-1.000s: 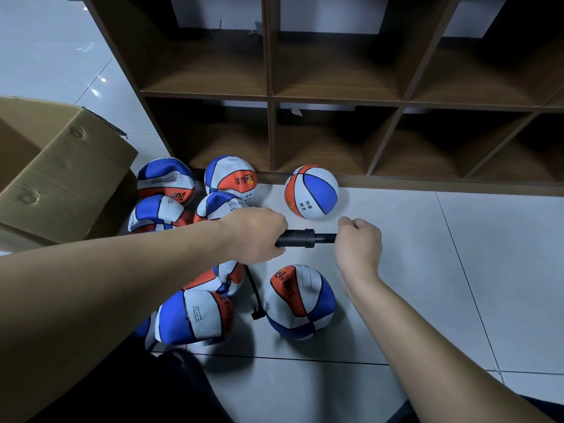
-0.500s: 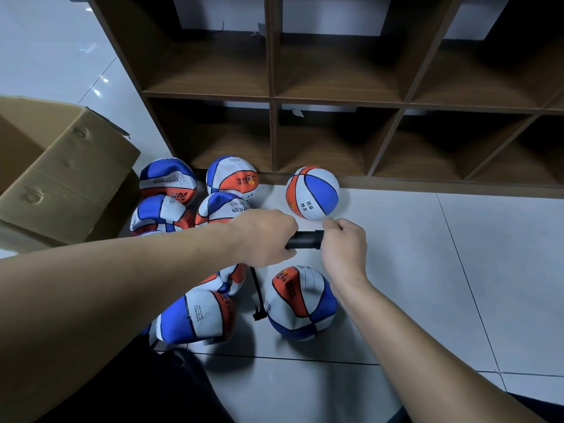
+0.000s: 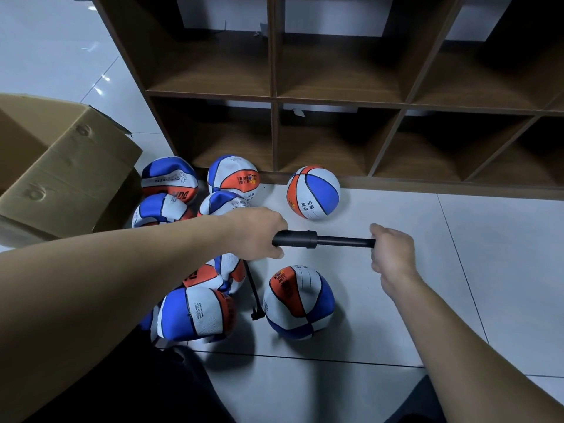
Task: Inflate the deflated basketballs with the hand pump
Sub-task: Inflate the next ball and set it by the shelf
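Note:
My left hand (image 3: 259,233) grips the barrel of a black hand pump (image 3: 300,239), held level above the floor. My right hand (image 3: 392,254) grips the pump's handle, and the thin rod shows drawn out between the two hands. A black hose (image 3: 253,293) hangs from the pump down to a partly soft red, white and blue basketball (image 3: 297,302) on the tiles. A round, firm basketball (image 3: 313,192) sits by the shelf's foot. Several crumpled, deflated basketballs (image 3: 195,312) lie in a pile under my left forearm.
A brown wooden cubby shelf (image 3: 274,99) with bare compartments stands behind the balls. An open cardboard box (image 3: 64,169) sits at the left. Pale floor tiles (image 3: 473,254) stretch to the right. My dark-clothed knees fill the bottom edge.
My right hand first pushed the handle in toward the barrel, then pulled it far out to the right, baring the rod. My left hand stayed on the barrel.

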